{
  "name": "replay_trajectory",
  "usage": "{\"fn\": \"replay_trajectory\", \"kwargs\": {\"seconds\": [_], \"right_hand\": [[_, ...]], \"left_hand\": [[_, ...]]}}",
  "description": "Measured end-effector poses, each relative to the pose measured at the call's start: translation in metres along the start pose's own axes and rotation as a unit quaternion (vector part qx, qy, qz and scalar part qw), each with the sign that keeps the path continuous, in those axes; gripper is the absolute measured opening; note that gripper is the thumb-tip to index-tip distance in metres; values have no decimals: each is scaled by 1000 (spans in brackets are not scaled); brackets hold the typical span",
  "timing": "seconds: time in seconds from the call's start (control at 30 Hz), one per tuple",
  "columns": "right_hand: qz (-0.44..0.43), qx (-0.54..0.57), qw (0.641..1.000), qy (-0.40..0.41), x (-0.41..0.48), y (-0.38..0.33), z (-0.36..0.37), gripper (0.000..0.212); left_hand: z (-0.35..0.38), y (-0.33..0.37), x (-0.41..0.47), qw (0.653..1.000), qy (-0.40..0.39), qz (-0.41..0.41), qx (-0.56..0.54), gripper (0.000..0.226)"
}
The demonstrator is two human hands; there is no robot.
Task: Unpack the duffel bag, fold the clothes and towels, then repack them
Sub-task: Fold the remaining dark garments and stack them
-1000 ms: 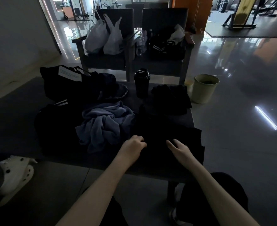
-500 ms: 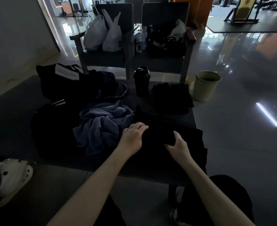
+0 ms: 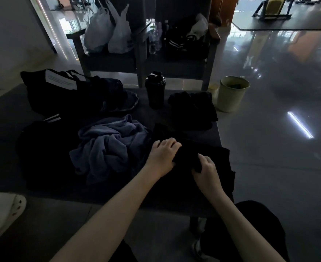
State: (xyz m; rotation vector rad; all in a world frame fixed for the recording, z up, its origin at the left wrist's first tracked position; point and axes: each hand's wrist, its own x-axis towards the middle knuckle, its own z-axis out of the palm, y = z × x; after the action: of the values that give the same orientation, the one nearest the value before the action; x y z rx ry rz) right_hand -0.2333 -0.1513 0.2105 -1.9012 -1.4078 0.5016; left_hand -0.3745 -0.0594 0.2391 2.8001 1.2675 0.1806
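A black garment (image 3: 208,178) lies spread on the near right of the low dark table (image 3: 2,133). My left hand (image 3: 163,154) rests curled on its upper fold and my right hand (image 3: 206,167) pinches a bunched edge of the same cloth. To their left sits a crumpled blue-grey towel (image 3: 108,148). The black duffel bag (image 3: 65,91) with a white label stands open at the table's far left. A folded black piece (image 3: 192,108) lies at the far right corner. More black clothing (image 3: 44,148) is heaped at the left.
A black shaker bottle (image 3: 154,89) stands at the table's back edge. Beyond it are two dark chairs holding white plastic bags (image 3: 108,33) and dark clothes. A pale green bin (image 3: 231,93) stands on the glossy floor to the right. A white clog (image 3: 0,210) shows at the lower left.
Both hands moved up the black garment and closer together. My right hand went from lying flat to pinching a bunched edge, and my left hand settled on the fold.
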Motion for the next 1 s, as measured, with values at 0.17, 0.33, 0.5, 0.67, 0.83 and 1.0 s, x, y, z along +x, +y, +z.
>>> {"fn": "replay_trajectory", "kwargs": {"seconds": [0.17,0.33,0.5,0.67,0.83,1.0], "right_hand": [[122,-178,975,54,-15,18,-18,59],[263,-161,951,4,-21,34,-30,73],[270,-158,950,14,-25,31,-37,59],[227,-61,972,28,-21,28,-51,18],[213,-24,974,73,-4,32,-73,17],[247,12,964,94,4,41,-75,31]], "left_hand": [[26,-4,-24,993,-84,-40,70,56],[26,4,-34,991,-82,-62,92,55],[26,18,-45,987,-85,-103,87,62],[22,41,-45,978,-104,-133,123,62],[5,35,-31,978,-130,-118,-113,65],[17,25,-29,985,-152,-77,18,75]]}}
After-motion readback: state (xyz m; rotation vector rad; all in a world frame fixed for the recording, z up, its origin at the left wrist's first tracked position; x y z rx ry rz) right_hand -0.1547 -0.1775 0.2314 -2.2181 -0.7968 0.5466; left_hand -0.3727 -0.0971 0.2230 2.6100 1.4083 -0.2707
